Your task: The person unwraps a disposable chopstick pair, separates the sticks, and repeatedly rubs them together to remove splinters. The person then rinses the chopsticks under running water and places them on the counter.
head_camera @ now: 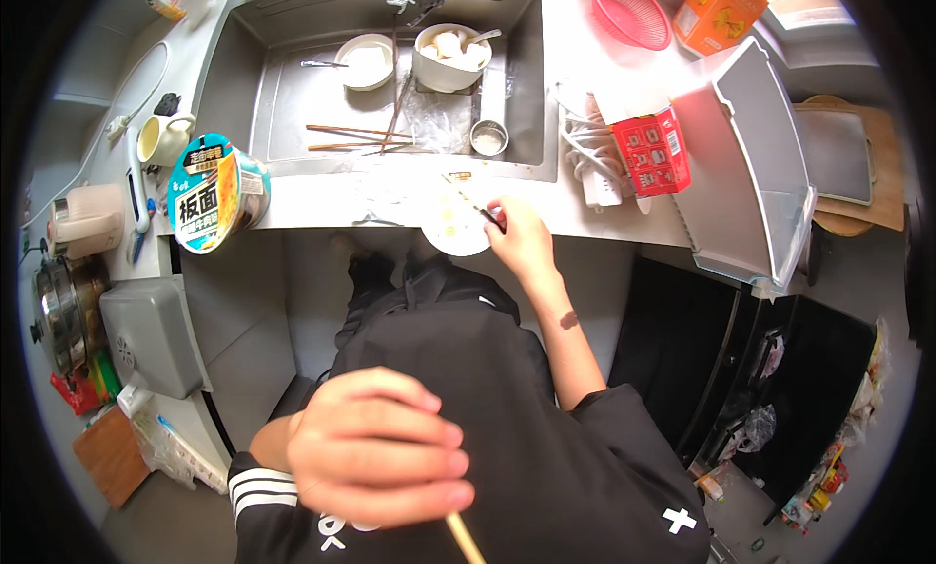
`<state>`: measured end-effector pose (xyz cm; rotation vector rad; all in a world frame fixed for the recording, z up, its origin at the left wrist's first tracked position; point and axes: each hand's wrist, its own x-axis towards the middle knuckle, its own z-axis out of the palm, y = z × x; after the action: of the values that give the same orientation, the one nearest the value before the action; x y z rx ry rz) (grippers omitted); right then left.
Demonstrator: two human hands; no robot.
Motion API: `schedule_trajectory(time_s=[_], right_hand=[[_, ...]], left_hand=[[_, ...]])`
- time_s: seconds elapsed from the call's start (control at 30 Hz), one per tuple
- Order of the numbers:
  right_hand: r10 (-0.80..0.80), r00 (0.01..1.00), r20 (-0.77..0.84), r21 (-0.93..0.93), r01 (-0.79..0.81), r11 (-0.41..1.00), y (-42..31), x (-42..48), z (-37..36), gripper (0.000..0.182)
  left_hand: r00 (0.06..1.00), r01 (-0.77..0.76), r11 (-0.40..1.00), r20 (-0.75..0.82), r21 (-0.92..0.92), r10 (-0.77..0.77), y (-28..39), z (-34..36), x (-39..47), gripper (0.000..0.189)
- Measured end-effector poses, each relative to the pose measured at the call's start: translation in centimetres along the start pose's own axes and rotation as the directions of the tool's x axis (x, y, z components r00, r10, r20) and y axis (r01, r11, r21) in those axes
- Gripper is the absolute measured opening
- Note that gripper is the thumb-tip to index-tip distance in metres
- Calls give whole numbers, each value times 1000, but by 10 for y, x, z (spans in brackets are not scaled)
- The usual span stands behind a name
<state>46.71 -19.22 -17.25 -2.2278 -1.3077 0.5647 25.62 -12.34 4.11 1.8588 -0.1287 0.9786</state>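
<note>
My left hand (pixel 380 447) is raised close to the camera, its fingers curled around a thin wooden stick (pixel 465 538) that runs off the bottom edge. Further off, my right hand (pixel 519 235) grips a slim dark-handled utensil (pixel 491 218). The utensil's far end lies over a white round plate or lid (pixel 461 235) at the counter's front edge. Glare hides much of that white surface. Crumpled clear plastic (pixel 380 198) lies to its left.
A steel sink (pixel 292 111) holds a white bowl (pixel 446 70) of pale pieces, a smaller bowl (pixel 365 81), several chopsticks (pixel 358 131) and a metal cylinder (pixel 488 138). An instant noodle cup (pixel 212 198) stands left. Right are a power strip (pixel 601 187), a red box (pixel 654 154) and a pink basket (pixel 630 15).
</note>
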Motion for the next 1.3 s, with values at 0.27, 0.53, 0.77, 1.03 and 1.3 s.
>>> schedule_trajectory(time_s=[0.27,0.53,0.77,1.03,1.3], right_hand=[[7,1000,5,-6,-7,1000,0,1,-4,22],[-5,1000,14,-19,6,1000,0,2,0,22],[-9,1000,27,-32,10,999,2,3,0,23],[-2,998,59,-26,3,1000,3,6,0,23],[60,989,137,43,-67,997,1,9,-2,23]], left_hand=[[994,83,996,64,18,-84,13,-9,0,11],[994,-110,993,-16,-31,109,23,-5,6,19],[998,-67,986,-7,-154,66,31,-5,2,23],[964,56,979,266,-198,-2,27,-10,15,23],[810,372,788,586,-491,-17,29,-24,10,29]])
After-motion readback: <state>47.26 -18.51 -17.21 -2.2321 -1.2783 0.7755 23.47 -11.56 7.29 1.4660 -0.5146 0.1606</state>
